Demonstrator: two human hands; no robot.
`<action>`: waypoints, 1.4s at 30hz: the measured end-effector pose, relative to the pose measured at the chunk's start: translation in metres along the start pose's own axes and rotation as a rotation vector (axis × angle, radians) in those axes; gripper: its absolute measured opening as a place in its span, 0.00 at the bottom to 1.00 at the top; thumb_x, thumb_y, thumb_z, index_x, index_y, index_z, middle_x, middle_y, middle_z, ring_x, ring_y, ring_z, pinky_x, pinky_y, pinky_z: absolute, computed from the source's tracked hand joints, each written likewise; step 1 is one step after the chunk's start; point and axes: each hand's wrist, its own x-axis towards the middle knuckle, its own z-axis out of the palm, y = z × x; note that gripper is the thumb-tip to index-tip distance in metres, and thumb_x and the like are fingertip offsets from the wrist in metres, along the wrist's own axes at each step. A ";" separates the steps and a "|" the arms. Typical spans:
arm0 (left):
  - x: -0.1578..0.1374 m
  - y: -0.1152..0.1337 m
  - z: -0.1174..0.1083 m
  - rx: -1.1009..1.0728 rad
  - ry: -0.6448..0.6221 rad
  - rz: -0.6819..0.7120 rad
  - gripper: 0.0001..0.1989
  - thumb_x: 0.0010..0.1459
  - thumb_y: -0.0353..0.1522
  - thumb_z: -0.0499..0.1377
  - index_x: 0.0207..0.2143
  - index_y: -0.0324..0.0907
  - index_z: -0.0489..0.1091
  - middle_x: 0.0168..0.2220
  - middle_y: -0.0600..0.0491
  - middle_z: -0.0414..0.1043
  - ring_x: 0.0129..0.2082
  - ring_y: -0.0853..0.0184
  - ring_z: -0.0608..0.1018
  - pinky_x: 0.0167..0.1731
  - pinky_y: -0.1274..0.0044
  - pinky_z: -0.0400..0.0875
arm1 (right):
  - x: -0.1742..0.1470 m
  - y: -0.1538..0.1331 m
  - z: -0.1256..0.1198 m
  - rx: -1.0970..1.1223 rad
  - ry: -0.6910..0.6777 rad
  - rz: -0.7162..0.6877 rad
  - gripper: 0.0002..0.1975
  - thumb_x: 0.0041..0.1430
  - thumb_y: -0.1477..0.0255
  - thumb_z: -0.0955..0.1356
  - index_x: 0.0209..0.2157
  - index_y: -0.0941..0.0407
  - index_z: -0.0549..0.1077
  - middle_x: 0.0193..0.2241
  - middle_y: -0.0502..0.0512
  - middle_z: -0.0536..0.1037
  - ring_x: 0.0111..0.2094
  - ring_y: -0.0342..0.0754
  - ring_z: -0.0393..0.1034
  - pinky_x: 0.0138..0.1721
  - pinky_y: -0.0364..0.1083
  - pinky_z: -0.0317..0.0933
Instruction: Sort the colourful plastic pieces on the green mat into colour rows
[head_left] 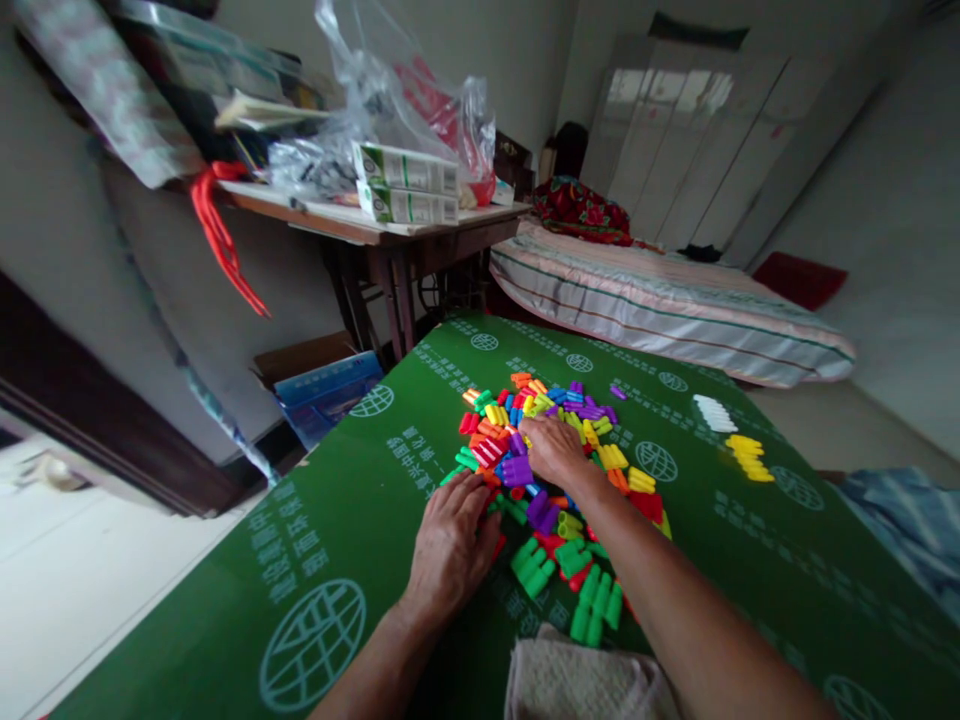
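A pile of colourful plastic building blocks [516, 471], shaped like short joined tubes, lies on a green board. My left hand [456, 535] rests at the pile's near left edge, its fingers apart and slightly bent over the blocks, with the thumb away from them. My right hand [555, 450] reaches into the middle of the pile. Its fingers are bent together among yellow and purple blocks, and their tips are hidden. Green blocks [598, 605] lie at the near side, below my right forearm. Set apart at the right are white blocks [714, 413] in a row and yellow blocks [748, 457].
A folded cloth [589, 682] lies at the near edge of the green board [405, 610]. Behind it stands a table [360, 232] holding small boxes [407, 185] and plastic bags. A bed [675, 290] is at the back. A blue box [326, 390] sits on the floor at left.
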 end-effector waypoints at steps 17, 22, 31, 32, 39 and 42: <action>0.001 0.005 -0.002 0.096 -0.109 0.070 0.24 0.58 0.37 0.55 0.57 0.44 0.62 0.59 0.47 0.66 0.59 0.52 0.67 0.51 0.55 0.71 | -0.096 0.013 0.021 0.819 0.379 0.042 0.17 0.55 0.76 0.63 0.44 0.54 0.76 0.43 0.55 0.81 0.44 0.49 0.75 0.47 0.47 0.69; 0.002 0.005 0.000 0.104 -0.183 0.089 0.23 0.58 0.38 0.54 0.56 0.45 0.63 0.57 0.48 0.68 0.58 0.52 0.68 0.53 0.53 0.67 | -0.149 0.055 0.028 0.982 0.504 0.326 0.16 0.55 0.65 0.67 0.44 0.55 0.76 0.42 0.57 0.81 0.42 0.51 0.77 0.42 0.48 0.72; 0.003 0.004 0.000 0.140 -0.107 0.152 0.19 0.60 0.39 0.54 0.52 0.44 0.66 0.54 0.49 0.71 0.53 0.57 0.73 0.50 0.59 0.70 | -0.217 0.136 0.054 0.358 0.669 0.502 0.16 0.57 0.64 0.63 0.43 0.51 0.77 0.43 0.58 0.79 0.43 0.54 0.75 0.45 0.52 0.70; 0.004 0.003 0.001 0.143 -0.102 0.160 0.19 0.60 0.39 0.54 0.52 0.44 0.66 0.53 0.49 0.72 0.53 0.57 0.73 0.50 0.60 0.70 | -0.222 0.139 0.057 0.319 0.641 0.488 0.16 0.58 0.65 0.62 0.42 0.51 0.77 0.44 0.58 0.79 0.44 0.54 0.75 0.46 0.53 0.70; 0.006 -0.005 0.005 0.152 -0.058 0.212 0.17 0.60 0.38 0.54 0.50 0.44 0.67 0.51 0.49 0.73 0.49 0.60 0.75 0.48 0.63 0.71 | -0.241 0.143 0.074 0.380 0.546 0.472 0.15 0.56 0.64 0.65 0.41 0.50 0.78 0.46 0.57 0.78 0.48 0.54 0.73 0.50 0.54 0.68; 0.008 -0.008 0.006 0.162 -0.056 0.225 0.17 0.60 0.38 0.54 0.50 0.45 0.67 0.50 0.49 0.74 0.48 0.60 0.76 0.48 0.65 0.71 | -0.242 0.148 0.075 0.408 0.554 0.529 0.16 0.52 0.64 0.68 0.43 0.50 0.78 0.47 0.57 0.77 0.49 0.54 0.72 0.51 0.54 0.68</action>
